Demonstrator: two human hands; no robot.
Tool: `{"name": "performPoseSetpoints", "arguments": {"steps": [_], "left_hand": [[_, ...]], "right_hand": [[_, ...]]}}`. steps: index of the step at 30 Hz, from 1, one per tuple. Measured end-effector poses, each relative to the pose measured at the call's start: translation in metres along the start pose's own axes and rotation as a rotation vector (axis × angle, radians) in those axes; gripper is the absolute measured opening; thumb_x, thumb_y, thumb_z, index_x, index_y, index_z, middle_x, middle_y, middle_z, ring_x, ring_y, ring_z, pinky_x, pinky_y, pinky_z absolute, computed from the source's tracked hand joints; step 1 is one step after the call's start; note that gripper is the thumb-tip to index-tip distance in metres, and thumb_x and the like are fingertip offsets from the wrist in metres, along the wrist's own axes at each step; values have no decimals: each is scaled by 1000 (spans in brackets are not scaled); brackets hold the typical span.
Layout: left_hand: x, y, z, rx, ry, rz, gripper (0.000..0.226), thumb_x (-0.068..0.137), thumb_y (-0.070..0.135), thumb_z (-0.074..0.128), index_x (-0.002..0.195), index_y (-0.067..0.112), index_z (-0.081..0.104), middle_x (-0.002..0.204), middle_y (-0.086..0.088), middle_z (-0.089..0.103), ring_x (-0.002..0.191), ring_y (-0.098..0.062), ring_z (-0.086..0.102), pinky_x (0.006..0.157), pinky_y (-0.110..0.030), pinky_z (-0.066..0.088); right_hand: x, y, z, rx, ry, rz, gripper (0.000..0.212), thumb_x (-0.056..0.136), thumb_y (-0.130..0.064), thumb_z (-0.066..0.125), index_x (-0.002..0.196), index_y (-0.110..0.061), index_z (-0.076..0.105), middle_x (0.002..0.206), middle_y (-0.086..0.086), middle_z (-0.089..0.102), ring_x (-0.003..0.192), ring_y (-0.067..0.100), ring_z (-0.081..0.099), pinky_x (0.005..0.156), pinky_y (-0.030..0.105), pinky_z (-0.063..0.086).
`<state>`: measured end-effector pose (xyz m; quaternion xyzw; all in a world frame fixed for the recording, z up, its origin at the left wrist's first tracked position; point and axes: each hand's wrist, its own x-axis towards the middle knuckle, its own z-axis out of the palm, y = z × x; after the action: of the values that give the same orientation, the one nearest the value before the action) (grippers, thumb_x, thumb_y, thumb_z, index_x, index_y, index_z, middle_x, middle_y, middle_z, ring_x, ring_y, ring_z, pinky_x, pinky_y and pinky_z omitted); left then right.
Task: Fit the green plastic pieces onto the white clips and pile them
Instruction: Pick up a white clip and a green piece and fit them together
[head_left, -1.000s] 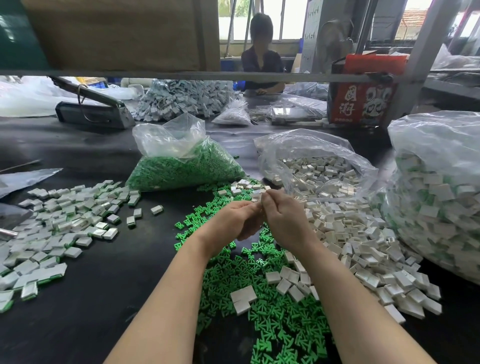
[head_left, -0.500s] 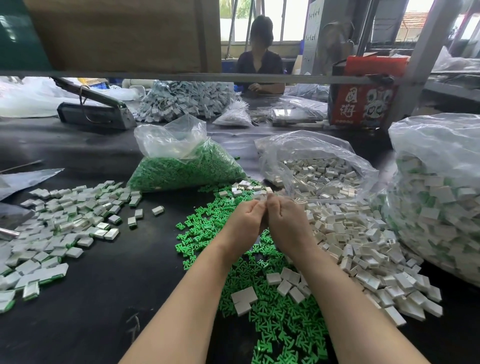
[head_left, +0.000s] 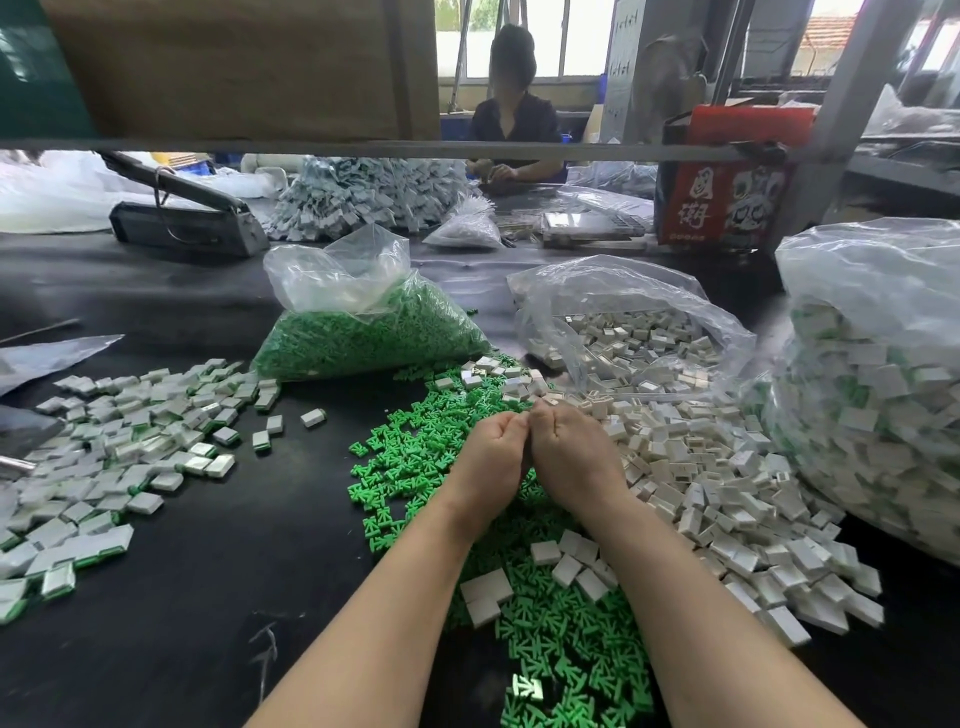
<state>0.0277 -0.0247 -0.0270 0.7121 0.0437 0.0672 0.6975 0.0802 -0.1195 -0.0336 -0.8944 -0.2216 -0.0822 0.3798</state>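
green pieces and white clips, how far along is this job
Done: a spread of fitted clips lies at the left, and the big bag at the right holds white clips showing green. In hand: the left hand and right hand are curled together knuckle to knuckle; what they hold is hidden. Left: plenty, with loose green pieces, loose white clips and two more bags.

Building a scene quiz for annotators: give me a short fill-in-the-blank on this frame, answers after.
1. The loose green pieces lie ___ of the loose white clips.
2. The bag of green pieces stands to the ___ of the bag of white clips.
3. The left hand and right hand are pressed ___.

Answers: left; left; together
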Motion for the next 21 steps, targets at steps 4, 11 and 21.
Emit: {"name": "performPoseSetpoints", "arguments": {"steps": [4,11,21], "left_hand": [[1,-1,-1,-22,1,-20,36,106,15,36,103,-5,65,98,-16,70,88,-18,66,78,-23,54],[2,0,-2,-8,21,-43,35,106,16,37,99,-2,66,103,-23,70,91,-26,64,88,-41,53],[1,0,-5,26,-18,-49,35,107,20,37,102,-3,64,106,-26,69,93,-26,64,93,-45,52]], "right_hand": [[1,2,1,-29,-9,-6,46,103,-32,26,62,-24,46,82,8,64,80,26,60,71,37,45],[-2,-2,-2,-44,-34,-39,56,104,-48,20,57,-28,45,68,-4,54,72,21,57,65,34,43],[-2,-2,-2,-82,-32,-72,51,105,-38,21,60,-27,41,75,5,61,71,21,53,66,32,38]]}}
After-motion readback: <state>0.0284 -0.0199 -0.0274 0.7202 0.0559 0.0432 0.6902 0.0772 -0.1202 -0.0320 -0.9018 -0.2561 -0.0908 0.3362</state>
